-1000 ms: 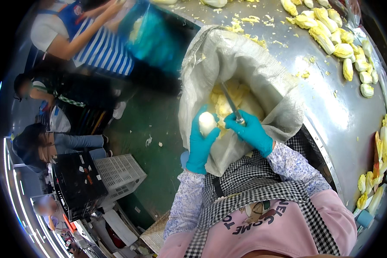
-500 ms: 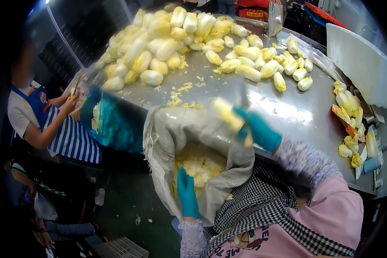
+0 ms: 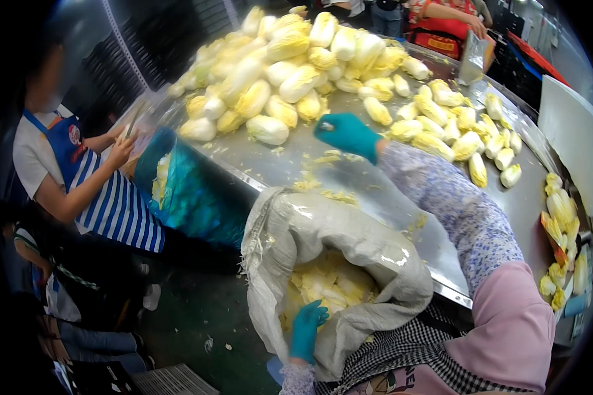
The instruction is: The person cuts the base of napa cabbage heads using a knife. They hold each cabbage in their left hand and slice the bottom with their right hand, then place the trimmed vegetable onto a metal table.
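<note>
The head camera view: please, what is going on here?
A person works at a metal table. The gloved right hand is over it, near a pile of pale cabbages; whatever it grips is mostly hidden. The gloved left hand, apparently empty, is at the opening of a whitish sack with yellowish leaves inside.

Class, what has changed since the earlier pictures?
The right hand has moved forward from the sack, over the table toward the cabbage pile, letting go of a cabbage; it apparently still grips the knife. The left hand, which first held a cabbage, is empty over the sack. The sack stays open.
</note>
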Motion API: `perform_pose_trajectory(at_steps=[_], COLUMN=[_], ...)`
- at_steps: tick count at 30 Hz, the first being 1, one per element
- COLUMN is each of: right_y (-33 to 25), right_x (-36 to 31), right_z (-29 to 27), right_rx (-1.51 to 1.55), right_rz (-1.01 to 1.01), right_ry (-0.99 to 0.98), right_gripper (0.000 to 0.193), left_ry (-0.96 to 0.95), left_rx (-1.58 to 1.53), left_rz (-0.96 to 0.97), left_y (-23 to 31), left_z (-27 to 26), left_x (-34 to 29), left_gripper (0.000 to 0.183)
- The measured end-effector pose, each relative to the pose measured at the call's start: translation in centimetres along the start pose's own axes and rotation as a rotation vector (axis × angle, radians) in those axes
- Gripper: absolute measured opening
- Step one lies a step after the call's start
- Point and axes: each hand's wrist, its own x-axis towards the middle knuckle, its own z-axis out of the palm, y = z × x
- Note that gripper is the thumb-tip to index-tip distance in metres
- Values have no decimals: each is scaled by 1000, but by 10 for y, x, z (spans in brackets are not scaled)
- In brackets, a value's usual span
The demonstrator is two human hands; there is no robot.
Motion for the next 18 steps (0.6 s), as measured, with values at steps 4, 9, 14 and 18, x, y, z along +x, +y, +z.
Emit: perform_pose_trajectory(at_steps=[4,9,14,18], right_y=[-38,-22,-18,-13], right_x=[80,121,95,34], right_z=[80,114,71,33], right_rx=[-228,-488,179,617], right_rz=[-55,2,321,509], right_ry=[60,-61,-176,-246], right_gripper=[49,65,55,50], left_ry=[24,24,92,218], left_rx=[-47,-34,54,441], left_rz=[-60,-43,66,399], left_y=[-13,-21,-17,32], left_z=[-9,-20,-15,12], left_x=[11,8,4,-13], left_gripper=[31,31,33,58])
